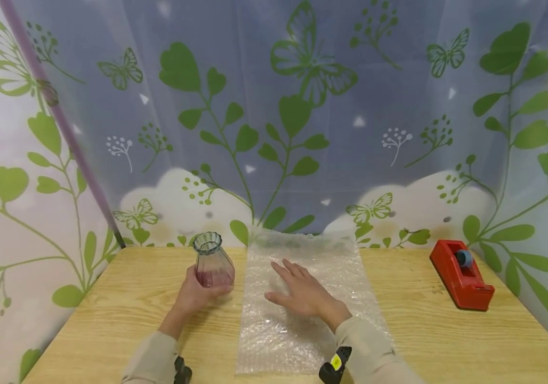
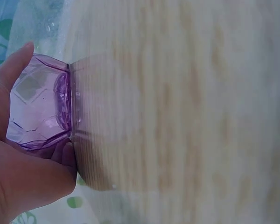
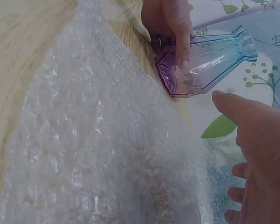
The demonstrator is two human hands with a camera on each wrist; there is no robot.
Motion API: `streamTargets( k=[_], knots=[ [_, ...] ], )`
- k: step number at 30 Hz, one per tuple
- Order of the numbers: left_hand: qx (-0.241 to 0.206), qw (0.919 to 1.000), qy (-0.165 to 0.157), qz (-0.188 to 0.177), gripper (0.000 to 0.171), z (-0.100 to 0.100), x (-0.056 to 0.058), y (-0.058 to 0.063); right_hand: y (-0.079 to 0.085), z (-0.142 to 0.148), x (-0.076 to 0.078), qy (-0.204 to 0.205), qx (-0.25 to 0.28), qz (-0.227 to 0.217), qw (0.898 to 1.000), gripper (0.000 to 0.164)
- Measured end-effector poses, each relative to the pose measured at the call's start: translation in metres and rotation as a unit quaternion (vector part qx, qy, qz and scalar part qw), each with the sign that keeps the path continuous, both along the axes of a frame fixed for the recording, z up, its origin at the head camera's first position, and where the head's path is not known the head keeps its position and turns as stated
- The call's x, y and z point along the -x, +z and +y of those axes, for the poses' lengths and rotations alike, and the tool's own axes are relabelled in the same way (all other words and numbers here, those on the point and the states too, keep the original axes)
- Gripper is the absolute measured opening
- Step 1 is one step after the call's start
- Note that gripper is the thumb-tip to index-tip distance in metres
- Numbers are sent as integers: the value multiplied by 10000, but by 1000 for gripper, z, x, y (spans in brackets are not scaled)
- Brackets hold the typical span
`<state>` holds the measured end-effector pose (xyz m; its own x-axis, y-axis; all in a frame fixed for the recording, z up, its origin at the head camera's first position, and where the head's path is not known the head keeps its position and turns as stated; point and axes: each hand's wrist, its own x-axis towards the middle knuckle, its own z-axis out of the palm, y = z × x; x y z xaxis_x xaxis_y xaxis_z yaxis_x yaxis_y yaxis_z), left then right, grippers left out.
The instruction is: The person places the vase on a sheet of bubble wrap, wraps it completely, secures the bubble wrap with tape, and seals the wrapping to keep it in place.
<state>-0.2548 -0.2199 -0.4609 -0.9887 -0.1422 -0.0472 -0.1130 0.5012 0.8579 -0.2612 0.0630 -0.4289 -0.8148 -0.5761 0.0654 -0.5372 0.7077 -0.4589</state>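
My left hand [image 1: 197, 292] grips a glass vase [image 1: 215, 265] round its lower body, left of the bubble wrap. The vase has a fluted rim, with a bluish top fading to purple at the base. In the left wrist view the purple base [image 2: 42, 105] meets or nearly meets the wooden surface; I cannot tell whether it touches. A sheet of bubble wrap [image 1: 264, 341] lies flat in the middle of the table. Over it is my right hand [image 1: 303, 292], fingers spread and holding nothing. The right wrist view shows the thumb and fingers of this hand [image 3: 266, 144] apart from the vase.
A red tape dispenser [image 1: 461, 277] with a blue roll of tape stands at the table's right side. Patterned curtains [image 1: 331, 138] with leaves and butterflies hang behind the wooden table [image 1: 91, 320] and on both sides. A dark pole [image 1: 82, 154] slants down at the left.
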Motion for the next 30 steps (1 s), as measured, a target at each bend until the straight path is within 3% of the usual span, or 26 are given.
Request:
streamTargets(
  k=[9, 16, 26, 30],
  knots=[
    [-320, 9995, -6, 5, 113, 1, 4, 2, -1, 4, -2, -47, -26, -55, 10000, 71],
    [-214, 9996, -157, 87, 111, 1, 6, 2, 0, 6, -5, -104, 2, 33, 9999, 67],
    [-568, 9968, -334, 443, 95, -1, 2, -1, 4, 15, -6, -201, 84, 222, 9995, 64],
    [-788, 9952, -366, 441, 97, -3, -2, 0, 8, 19, -7, -192, 144, 257, 9994, 63]
  ],
)
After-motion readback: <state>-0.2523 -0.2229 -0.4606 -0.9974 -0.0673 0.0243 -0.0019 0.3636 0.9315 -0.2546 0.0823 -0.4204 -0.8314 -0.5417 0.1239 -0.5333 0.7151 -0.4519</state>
